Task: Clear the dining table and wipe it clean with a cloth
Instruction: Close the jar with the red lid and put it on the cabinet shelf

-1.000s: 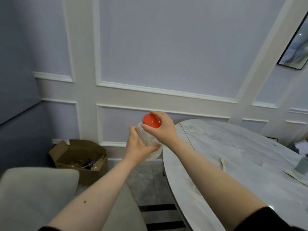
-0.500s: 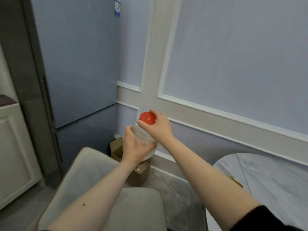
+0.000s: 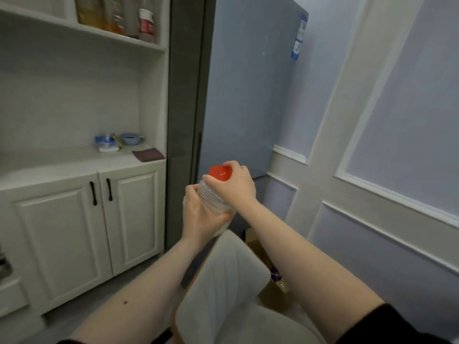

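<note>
Bottle [image 3: 211, 197] of clear plastic sat tilted in mid-air, off the table, the left hand [image 3: 198, 214] wrapped round its body to steady it while the right hand [image 3: 237, 186] pinched its red cap [image 3: 219, 173], probably tightening. Below stood a chair [image 3: 238, 281]; beyond, white cabinets [image 3: 82, 224] and a fridge [image 3: 243, 90].

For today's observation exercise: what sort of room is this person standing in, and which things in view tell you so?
Most likely a home kitchen or dining area. A tall grey-blue refrigerator stands beside white built-in cabinets, with food packets on the upper shelf and a small blue bowl on the counter.
</note>
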Available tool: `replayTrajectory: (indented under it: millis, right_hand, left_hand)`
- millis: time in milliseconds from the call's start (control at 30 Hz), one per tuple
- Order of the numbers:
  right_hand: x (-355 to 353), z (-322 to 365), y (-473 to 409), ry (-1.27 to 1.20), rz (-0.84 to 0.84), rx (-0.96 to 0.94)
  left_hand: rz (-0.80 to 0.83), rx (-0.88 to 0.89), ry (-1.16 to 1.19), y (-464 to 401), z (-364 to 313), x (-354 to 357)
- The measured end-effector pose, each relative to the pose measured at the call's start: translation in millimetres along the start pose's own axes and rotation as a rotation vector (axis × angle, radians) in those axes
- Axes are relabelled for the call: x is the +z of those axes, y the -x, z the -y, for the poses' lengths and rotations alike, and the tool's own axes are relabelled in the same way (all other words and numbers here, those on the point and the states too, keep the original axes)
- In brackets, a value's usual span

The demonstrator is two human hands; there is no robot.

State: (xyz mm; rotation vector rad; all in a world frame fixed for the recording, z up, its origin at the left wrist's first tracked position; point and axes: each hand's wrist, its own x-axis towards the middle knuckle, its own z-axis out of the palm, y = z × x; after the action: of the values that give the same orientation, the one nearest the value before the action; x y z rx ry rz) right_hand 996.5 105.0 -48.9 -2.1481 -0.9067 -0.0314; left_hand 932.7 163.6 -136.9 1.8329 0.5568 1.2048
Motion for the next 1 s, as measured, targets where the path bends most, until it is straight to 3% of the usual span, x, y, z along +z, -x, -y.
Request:
replayTrajectory:
  millis: [100, 167, 233, 400, 500, 700, 1000]
  right_hand:
    - [31.7, 43.5, -12.4, 0.133, 0.168, -0.063]
    - [41.8, 71.4, -22.4, 0.000, 0.423, -0.099]
    - [51.3, 92.4, -31.6, -0.081, 0.575, -0.129]
    - [120.6, 156.4, -41.6, -0.046, 0.382, -0.249]
    - [157.8, 186.6, -42.0, -0.038, 0.260, -0.227]
    - [207.5, 218.9, -60.7, -0.231, 0.294, -0.265]
    - [258.9, 248.7, -107.0, -0.258, 0.284, -0.384]
  left_hand:
    - [-0.034, -0.014, -0.034, -23.7, 25.8, -48.0]
    - [-0.081, -0.024, -0.079, -40.3, 42.2, -83.8]
    - [-0.109, -0.035, -0.137, -54.4, 54.2, -116.4]
    - [-0.213, -0.064, -0.142, -81.3, 78.1, -183.5]
    - [-0.254, -0.068, -0.174, -92.6, 86.4, -214.2]
    - [-0.323, -0.087, -0.193, -118.3, 108.4, -266.4]
    - [-0.381, -0.118, -0.237, -169.4, 136.7, -291.0]
